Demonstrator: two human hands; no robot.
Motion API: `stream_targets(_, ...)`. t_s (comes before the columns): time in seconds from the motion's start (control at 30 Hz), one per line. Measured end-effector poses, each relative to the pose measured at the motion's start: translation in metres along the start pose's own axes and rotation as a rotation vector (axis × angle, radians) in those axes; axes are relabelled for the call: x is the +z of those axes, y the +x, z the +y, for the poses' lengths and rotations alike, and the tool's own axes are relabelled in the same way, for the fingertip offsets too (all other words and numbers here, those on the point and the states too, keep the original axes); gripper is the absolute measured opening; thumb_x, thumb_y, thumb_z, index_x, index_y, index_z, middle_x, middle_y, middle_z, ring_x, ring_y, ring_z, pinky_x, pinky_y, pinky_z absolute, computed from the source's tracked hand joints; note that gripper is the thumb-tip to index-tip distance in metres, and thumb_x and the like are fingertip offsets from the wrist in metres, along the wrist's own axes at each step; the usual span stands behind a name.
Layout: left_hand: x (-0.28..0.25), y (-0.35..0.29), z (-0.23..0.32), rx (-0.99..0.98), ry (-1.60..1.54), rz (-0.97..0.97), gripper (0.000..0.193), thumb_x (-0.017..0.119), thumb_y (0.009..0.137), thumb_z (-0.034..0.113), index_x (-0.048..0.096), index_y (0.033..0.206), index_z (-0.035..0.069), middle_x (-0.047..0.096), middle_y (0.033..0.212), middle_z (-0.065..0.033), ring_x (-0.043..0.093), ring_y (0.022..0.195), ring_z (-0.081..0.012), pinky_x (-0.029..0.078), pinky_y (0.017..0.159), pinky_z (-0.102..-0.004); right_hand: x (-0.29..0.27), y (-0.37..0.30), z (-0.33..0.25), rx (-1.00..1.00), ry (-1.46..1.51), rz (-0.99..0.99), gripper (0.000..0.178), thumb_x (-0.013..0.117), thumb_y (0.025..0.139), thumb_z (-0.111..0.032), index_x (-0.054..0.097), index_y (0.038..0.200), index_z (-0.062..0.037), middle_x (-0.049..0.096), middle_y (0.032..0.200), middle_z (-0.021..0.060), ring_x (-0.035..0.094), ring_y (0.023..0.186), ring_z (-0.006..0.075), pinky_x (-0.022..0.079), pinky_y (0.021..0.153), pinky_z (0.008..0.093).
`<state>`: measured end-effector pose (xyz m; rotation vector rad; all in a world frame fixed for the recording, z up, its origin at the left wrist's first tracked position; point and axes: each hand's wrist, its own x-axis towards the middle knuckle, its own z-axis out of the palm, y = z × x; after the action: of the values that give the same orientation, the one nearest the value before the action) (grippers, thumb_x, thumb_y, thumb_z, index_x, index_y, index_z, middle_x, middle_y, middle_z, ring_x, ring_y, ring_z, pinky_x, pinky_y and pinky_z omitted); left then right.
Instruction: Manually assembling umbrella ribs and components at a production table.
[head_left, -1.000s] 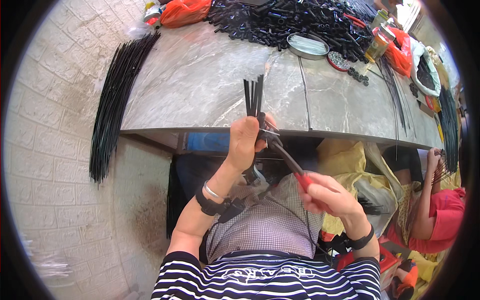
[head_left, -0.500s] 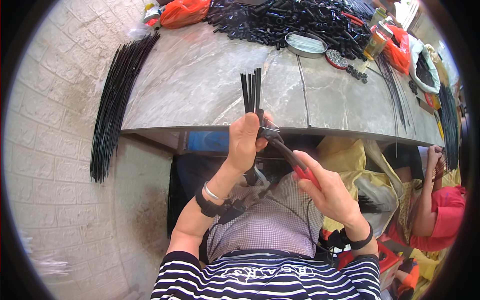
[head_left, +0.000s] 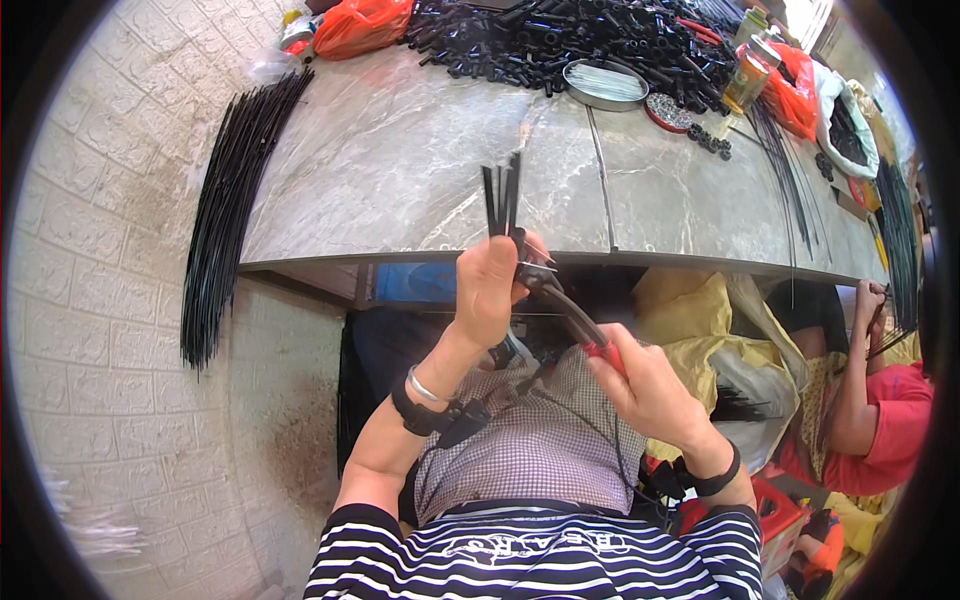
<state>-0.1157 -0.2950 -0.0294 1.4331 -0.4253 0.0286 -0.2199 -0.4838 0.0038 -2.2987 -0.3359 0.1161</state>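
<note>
My left hand [head_left: 487,287] is closed around a small bunch of thin black rods [head_left: 501,198] that stick up above the fist, just in front of the table edge. My right hand [head_left: 645,388] grips the red handles of a pair of pliers [head_left: 560,305]. The pliers' jaws meet the bunch right beside my left thumb. Both hands are raised over my lap, which a checked cloth [head_left: 535,440] covers.
A grey marble table [head_left: 400,160] runs across the back. On it lie a long bundle of black rods [head_left: 232,200] at the left, a heap of black tubes [head_left: 570,35], a round metal tin [head_left: 604,84] and orange bags [head_left: 358,24]. Another person [head_left: 880,410] sits at the right.
My left hand with the rod bunch has shifted slightly left and lower in view. The right hand followed with the pliers, staying at the bunch.
</note>
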Motion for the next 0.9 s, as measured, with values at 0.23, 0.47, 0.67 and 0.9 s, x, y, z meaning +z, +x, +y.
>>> stream_targets(0.23, -0.002, 0.002, -0.001, -0.032, -0.140, -0.020, 0.075, 0.034, 0.093, 0.064, 0.059, 0.095, -0.007, 0.046, 0.056, 0.0036, 0.036, 0.045, -0.0024, 0.026, 0.041, -0.0186, -0.020, -0.001, -0.020, 0.343, 0.958, -0.388, 0.028, 0.043, 0.100, -0.020, 0.041, 0.116, 0.0024, 0.052, 0.069, 0.0039, 0.052, 0.045, 0.0104, 0.040, 0.039, 0.0238)
stream_targets(0.47, -0.003, -0.002, 0.003, 0.021, -0.074, -0.041, 0.076, 0.033, 0.093, 0.065, 0.061, 0.091, -0.006, 0.048, 0.058, 0.0028, 0.037, 0.047, -0.0023, 0.025, 0.042, -0.0183, -0.027, -0.008, -0.019, 0.329, 1.061, -0.427, 0.029, 0.043, 0.100, -0.021, 0.041, 0.113, 0.0047, 0.050, 0.065, 0.0038, 0.049, 0.040, 0.0112, 0.039, 0.035, 0.0236)
stream_targets(0.67, -0.009, -0.005, 0.001, 0.134, 0.167, -0.096, 0.077, 0.031, 0.092, 0.068, 0.063, 0.086, -0.002, 0.050, 0.058, 0.0036, 0.038, 0.047, -0.0020, 0.025, 0.044, -0.0191, -0.033, -0.007, -0.023, 0.409, 1.034, -0.484, 0.021, 0.042, 0.100, -0.020, 0.043, 0.101, 0.0014, 0.049, 0.062, 0.0028, 0.048, 0.039, 0.0107, 0.037, 0.033, 0.0240)
stream_targets(0.9, -0.007, -0.007, 0.006, 0.131, 0.044, -0.090, 0.067, 0.034, 0.096, 0.059, 0.062, 0.086, -0.001, 0.047, 0.057, 0.0052, 0.039, 0.050, -0.0028, 0.027, 0.045, -0.0200, -0.020, -0.014, -0.036, 0.350, 0.798, -0.418, 0.018, 0.044, 0.099, -0.018, 0.043, 0.095, -0.0004, 0.048, 0.061, 0.0023, 0.046, 0.039, 0.0090, 0.035, 0.034, 0.0238)
